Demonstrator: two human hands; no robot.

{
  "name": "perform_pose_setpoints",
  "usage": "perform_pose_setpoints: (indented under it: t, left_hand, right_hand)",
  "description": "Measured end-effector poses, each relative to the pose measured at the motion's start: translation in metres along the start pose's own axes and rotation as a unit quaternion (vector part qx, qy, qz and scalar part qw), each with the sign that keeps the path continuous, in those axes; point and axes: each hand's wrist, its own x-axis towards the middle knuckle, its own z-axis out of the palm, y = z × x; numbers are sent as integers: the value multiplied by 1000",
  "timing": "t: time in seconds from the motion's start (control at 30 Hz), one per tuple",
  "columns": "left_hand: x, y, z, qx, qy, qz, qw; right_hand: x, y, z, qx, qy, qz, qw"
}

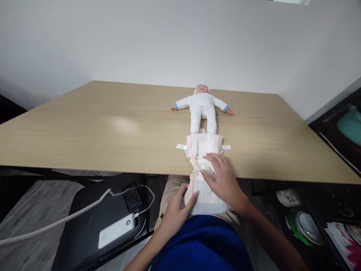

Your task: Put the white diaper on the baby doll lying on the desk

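Note:
An unfolded white diaper (207, 197) lies partly on the table and hangs over its front edge toward my lap. Its two side tabs stick out to left and right on the tabletop. My left hand (180, 203) holds the diaper's lower left edge, thumb on top and fingers curled beneath. Spread fingers of my right hand (222, 180) rest on the diaper's middle, near the table edge. Just beyond the diaper, a baby doll (202, 103) in white clothes and a cap lies on its back, arms out, feet toward me.
The wooden table (84, 128) reaches back to a grey wall. Below left, a black seat (81, 210) carries a white power bank (117, 229), a dark phone-like device (132, 197) and a cable. At the lower right, a dark shelf holds a green-rimmed round container (304, 227) and papers.

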Motion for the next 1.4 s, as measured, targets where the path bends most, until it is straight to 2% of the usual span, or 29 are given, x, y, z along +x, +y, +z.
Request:
perform_pose_setpoints:
  t: [0.13,0.23,0.33,0.43,0.47,0.5,0.6,0.7,0.8,0.93,1.1,1.2,1.27,1.4]
  left_hand:
    - [-2,8,-12,119,32,80,989]
    - [9,11,-37,217,99,182,954]
    - [48,17,-69,280,165,289,901]
    - [118,33,-94,362,179,347,846]
    - [145,41,-98,397,153,349,835]
    - [171,49,-99,438,96,352,822]
    - [235,73,-93,475,-41,406,779]
    - [272,86,-80,491,-151,447,733]
    - [292,87,-72,494,-221,462,703]
    - [305,80,-70,464,-238,488,700]
    - [313,76,-66,440,-208,531,694]
    - [316,84,-65,403,-193,570,689]
    - [318,96,-69,360,-189,579,706]
    - [321,130,-82,253,-183,558,769]
  right_hand:
    - [38,13,27,-61,-68,-12,996]
    - [37,22,39,-82,-109,1,991]
    - [22,21,39,-85,-103,4,991]
    - [13,15,35,-82,-84,3,993]
    - [13,14,34,-83,-79,2,993]
    - [13,13,34,-85,-75,0,993]
    - [15,13,36,-96,-62,-5,993]
    - [12,17,40,-94,-60,-1,994]
    - [7,20,41,-83,-73,4,994]
    - [6,19,38,-77,-86,-2,993]
    - [12,16,36,-100,-121,8,988]
    - [19,16,37,-121,-141,22,982]
    - [26,18,38,-131,-150,24,980]
    - [48,27,39,-131,-169,14,977]
